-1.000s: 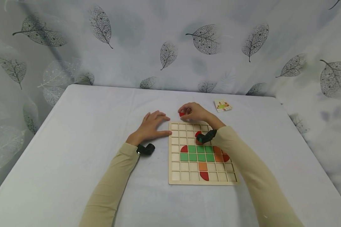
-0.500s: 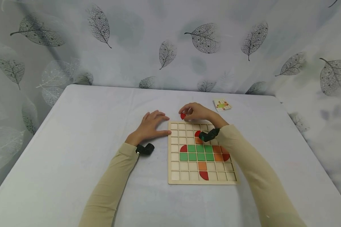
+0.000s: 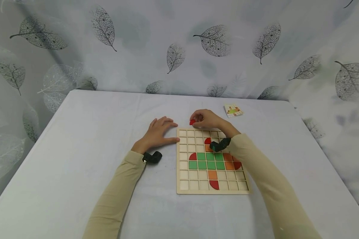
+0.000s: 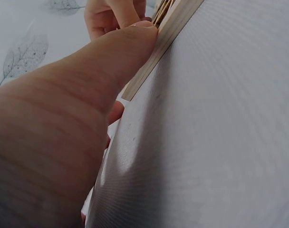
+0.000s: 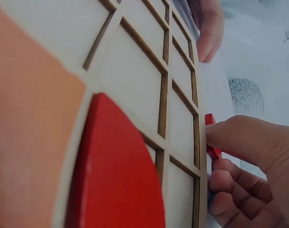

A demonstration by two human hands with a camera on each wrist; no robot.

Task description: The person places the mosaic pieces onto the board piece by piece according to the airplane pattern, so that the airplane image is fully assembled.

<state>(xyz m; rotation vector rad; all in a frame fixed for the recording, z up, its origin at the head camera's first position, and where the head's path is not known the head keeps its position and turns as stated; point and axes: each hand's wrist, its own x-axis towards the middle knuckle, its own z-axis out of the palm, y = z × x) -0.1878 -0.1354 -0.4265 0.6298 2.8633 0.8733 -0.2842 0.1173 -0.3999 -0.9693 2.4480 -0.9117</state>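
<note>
A square wooden grid board (image 3: pixel 184 185) lies on the table, with green, orange and red pieces in some cells. My left hand (image 3: pixel 158 132) rests at its left side, fingers spread, the thumb (image 4: pixel 135 42) touching the frame's edge. Just beyond the board's far edge, my right hand (image 3: pixel 208 119) pinches a small red piece with a rounded side (image 3: pixel 192 122) between thumb and fingers. Close up in the right wrist view, a red quarter-round piece (image 5: pixel 118 171) sits in a cell beside an orange square (image 5: pixel 33 128). My right forearm covers the board's right part.
A small pattern card (image 3: pixel 233 111) with a coloured grid lies past the board at the back right. White cloth (image 3: pixel 62 172) covers the table. Behind its far edge hangs a leaf-print curtain (image 3: pixel 131 59). Each wrist wears a black camera.
Between my right fingers the red piece has turned, and that hand has shifted slightly right. My left hand and the board stay in place.
</note>
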